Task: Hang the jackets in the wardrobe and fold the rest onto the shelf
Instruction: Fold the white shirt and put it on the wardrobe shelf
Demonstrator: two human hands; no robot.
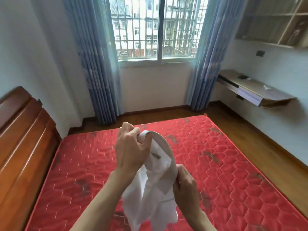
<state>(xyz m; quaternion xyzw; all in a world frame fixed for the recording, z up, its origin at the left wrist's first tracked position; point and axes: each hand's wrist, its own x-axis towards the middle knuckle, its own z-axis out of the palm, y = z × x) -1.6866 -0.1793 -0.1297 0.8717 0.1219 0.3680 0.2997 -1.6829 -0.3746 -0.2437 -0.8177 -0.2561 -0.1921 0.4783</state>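
Observation:
A white shirt (150, 189) hangs in the air over the red quilted mattress (216, 164). My left hand (130, 150) grips the top of its collar, raised above the bed. Lower and nearer to me, my right hand (185, 182) pinches the other end of the collar band. A small dark label shows inside the neck. The rest of the shirt dangles crumpled between my forearms, its lower end near the frame's bottom edge. No wardrobe is in view.
A brown wooden headboard (21, 139) runs along the left of the bed. Beyond the bed are a barred window (156, 29) with blue curtains and wooden floor. A wall-mounted desk (255, 90) and open wooden shelves (275, 20) are on the right wall.

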